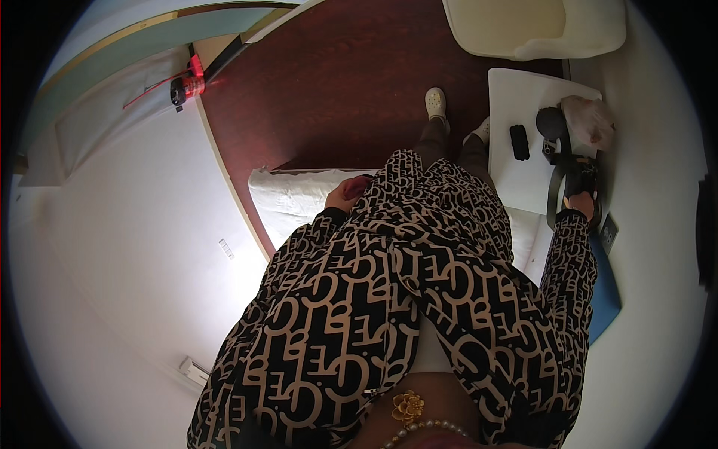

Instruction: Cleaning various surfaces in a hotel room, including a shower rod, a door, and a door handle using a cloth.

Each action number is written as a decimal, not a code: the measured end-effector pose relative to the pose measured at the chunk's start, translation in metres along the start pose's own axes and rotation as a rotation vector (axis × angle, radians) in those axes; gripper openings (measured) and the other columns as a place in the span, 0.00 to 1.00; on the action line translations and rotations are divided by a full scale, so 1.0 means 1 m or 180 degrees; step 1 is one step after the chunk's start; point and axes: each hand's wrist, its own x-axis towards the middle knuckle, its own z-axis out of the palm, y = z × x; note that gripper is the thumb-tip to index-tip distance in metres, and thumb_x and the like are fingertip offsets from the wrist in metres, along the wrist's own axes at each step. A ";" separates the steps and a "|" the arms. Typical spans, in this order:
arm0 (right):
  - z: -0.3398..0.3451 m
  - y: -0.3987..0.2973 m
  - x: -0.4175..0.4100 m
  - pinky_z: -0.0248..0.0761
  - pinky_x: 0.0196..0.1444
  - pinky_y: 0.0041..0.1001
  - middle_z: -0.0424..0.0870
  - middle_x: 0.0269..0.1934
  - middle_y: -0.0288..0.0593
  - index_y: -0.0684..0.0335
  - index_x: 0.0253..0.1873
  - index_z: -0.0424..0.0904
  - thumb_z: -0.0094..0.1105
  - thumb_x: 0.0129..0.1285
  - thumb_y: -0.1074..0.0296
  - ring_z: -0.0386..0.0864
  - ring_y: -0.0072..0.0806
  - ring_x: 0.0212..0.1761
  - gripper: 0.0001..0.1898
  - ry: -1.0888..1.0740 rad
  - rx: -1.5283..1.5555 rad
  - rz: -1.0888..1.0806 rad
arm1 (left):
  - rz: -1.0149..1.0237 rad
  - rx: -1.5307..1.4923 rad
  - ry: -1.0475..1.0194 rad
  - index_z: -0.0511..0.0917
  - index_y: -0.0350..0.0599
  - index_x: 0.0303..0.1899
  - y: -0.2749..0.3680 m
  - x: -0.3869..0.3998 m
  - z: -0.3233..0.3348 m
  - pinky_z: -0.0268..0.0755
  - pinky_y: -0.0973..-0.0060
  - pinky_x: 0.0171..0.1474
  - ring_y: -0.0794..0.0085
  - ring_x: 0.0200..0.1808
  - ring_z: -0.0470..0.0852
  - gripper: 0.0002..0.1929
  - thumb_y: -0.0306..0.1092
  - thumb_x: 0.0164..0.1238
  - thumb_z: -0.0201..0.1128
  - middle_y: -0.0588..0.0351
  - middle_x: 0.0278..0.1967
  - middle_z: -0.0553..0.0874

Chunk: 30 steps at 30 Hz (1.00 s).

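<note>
My left hand (339,196) is at my left hip, its fingers curled around a dark red object (357,187) that is partly hidden by my patterned jacket. What that object is, I cannot tell. My right hand (581,204) reaches to a dark bag (581,172) with a wide looped strap, at the near right end of a white table (507,179). The fingers are hidden at the bag, so their grip is unclear. Beyond the bag lie a small dark gadget (549,147), a round dark object (551,123) and a crumpled translucent plastic bag (589,122). Left of these rests a black oblong case (519,142).
A cream chair (538,28) stands past the table. Beside my left hand is a surface with a white cloth (291,193). Close to my right forearm is a blue panel (604,292), near a wall socket (608,233). A red broom and bin (190,84) stand by the far-left wall.
</note>
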 end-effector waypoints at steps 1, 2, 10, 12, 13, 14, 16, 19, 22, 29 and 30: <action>0.000 0.000 0.000 0.73 0.55 0.41 0.79 0.51 0.54 0.63 0.51 0.78 0.49 0.62 0.65 0.77 0.47 0.54 0.16 0.0003 -0.0006 -0.0018 | -0.0042 -0.0022 0.0003 0.74 0.45 0.55 0.003 0.000 0.001 0.71 0.75 0.56 0.73 0.51 0.81 0.24 0.34 0.55 0.69 0.56 0.48 0.83; 0.000 0.001 0.001 0.73 0.55 0.41 0.79 0.51 0.54 0.63 0.51 0.78 0.49 0.62 0.65 0.77 0.47 0.54 0.16 0.0003 -0.0007 -0.0014 | -0.0084 -0.0043 0.0005 0.74 0.45 0.55 0.006 0.000 0.002 0.71 0.75 0.56 0.73 0.51 0.81 0.24 0.34 0.55 0.69 0.56 0.47 0.83; -0.001 0.000 0.003 0.73 0.54 0.42 0.80 0.51 0.54 0.63 0.50 0.79 0.49 0.62 0.65 0.77 0.47 0.54 0.16 0.0042 0.0018 -0.0026 | -0.0034 -0.0157 -0.0006 0.73 0.41 0.55 0.015 -0.004 0.005 0.70 0.78 0.56 0.75 0.50 0.80 0.23 0.30 0.56 0.68 0.56 0.47 0.83; -0.001 0.000 0.005 0.73 0.54 0.41 0.79 0.51 0.54 0.63 0.50 0.78 0.49 0.62 0.65 0.77 0.47 0.54 0.16 0.0008 0.0030 -0.0030 | -0.0102 -0.0027 0.0031 0.73 0.40 0.54 0.015 -0.002 0.005 0.70 0.78 0.56 0.75 0.50 0.80 0.23 0.29 0.56 0.67 0.56 0.47 0.83; 0.000 0.001 0.007 0.73 0.54 0.41 0.79 0.51 0.54 0.63 0.50 0.78 0.49 0.62 0.65 0.77 0.47 0.54 0.16 -0.0025 0.0042 -0.0035 | -0.0037 -0.0175 -0.0021 0.73 0.40 0.54 0.014 -0.001 0.005 0.70 0.78 0.56 0.75 0.50 0.80 0.23 0.29 0.56 0.67 0.56 0.47 0.83; 0.001 0.002 0.008 0.73 0.54 0.41 0.79 0.51 0.54 0.63 0.50 0.78 0.49 0.62 0.65 0.77 0.47 0.54 0.16 -0.0026 0.0044 -0.0028 | 0.0028 -0.0323 -0.0073 0.73 0.40 0.54 0.014 0.000 0.005 0.69 0.78 0.56 0.75 0.50 0.80 0.23 0.29 0.56 0.67 0.56 0.47 0.83; 0.002 0.002 0.009 0.74 0.53 0.41 0.79 0.51 0.54 0.63 0.50 0.78 0.48 0.62 0.65 0.78 0.46 0.54 0.15 0.0063 0.0040 -0.0041 | 0.0024 -0.0337 -0.0056 0.73 0.40 0.54 0.014 -0.001 0.006 0.69 0.78 0.56 0.76 0.50 0.80 0.23 0.29 0.56 0.67 0.56 0.47 0.83; 0.004 0.003 0.012 0.74 0.53 0.41 0.80 0.51 0.54 0.62 0.49 0.79 0.48 0.62 0.65 0.78 0.46 0.53 0.15 0.0067 0.0065 0.0010 | 0.0022 -0.0186 -0.0028 0.73 0.40 0.54 0.015 0.000 0.005 0.69 0.78 0.56 0.76 0.51 0.80 0.22 0.28 0.56 0.67 0.56 0.47 0.83; 0.004 0.003 0.016 0.74 0.53 0.41 0.80 0.51 0.53 0.61 0.49 0.79 0.48 0.62 0.65 0.78 0.46 0.53 0.15 -0.0004 -0.0057 -0.0050 | 0.0023 -0.0193 -0.0037 0.73 0.40 0.54 0.022 -0.002 0.008 0.69 0.78 0.56 0.75 0.50 0.80 0.23 0.28 0.56 0.67 0.56 0.47 0.83; 0.023 -0.001 0.024 0.74 0.53 0.41 0.79 0.51 0.53 0.61 0.49 0.78 0.49 0.60 0.67 0.77 0.47 0.54 0.14 0.0015 0.0072 -0.0035 | 0.0075 0.0093 0.0030 0.75 0.45 0.54 0.012 -0.001 -0.001 0.70 0.75 0.55 0.72 0.50 0.81 0.23 0.34 0.55 0.68 0.55 0.46 0.84; 0.025 -0.008 0.022 0.74 0.53 0.41 0.80 0.51 0.52 0.61 0.49 0.78 0.49 0.60 0.67 0.77 0.47 0.54 0.14 -0.0059 0.0070 -0.0149 | 0.0061 0.0125 0.0070 0.75 0.45 0.54 0.012 -0.003 -0.002 0.70 0.75 0.55 0.72 0.50 0.81 0.23 0.34 0.55 0.68 0.55 0.46 0.84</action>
